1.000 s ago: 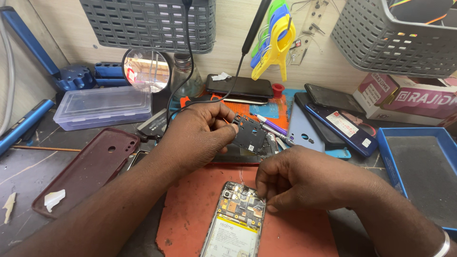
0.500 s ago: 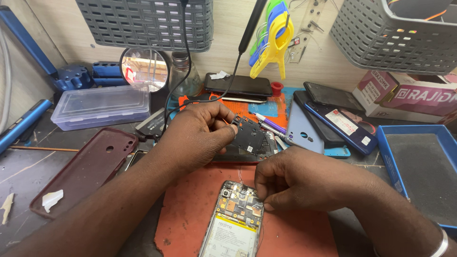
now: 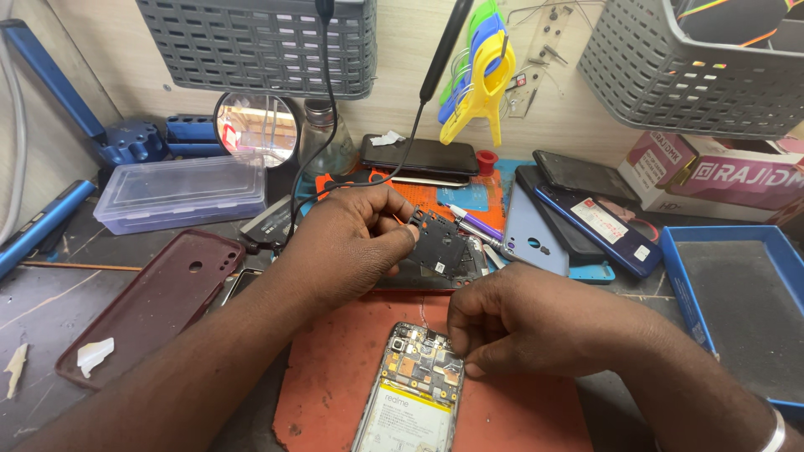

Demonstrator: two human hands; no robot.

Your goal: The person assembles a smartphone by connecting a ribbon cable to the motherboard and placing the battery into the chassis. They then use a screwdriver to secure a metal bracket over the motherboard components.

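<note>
Now | left hand (image 3: 347, 243) lifted black cover plate (image 3: 437, 243) | right hand (image 3: 519, 322) unmoved on opened phone (image 3: 414, 389)

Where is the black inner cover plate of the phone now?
In the head view, the black cover plate is held up by the left hand, just above the opened phone on the red mat.

A maroon phone case (image 3: 146, 305) lies left; a clear plastic lidded box (image 3: 184, 191) sits behind it, beside a round mirror (image 3: 255, 128).
</note>
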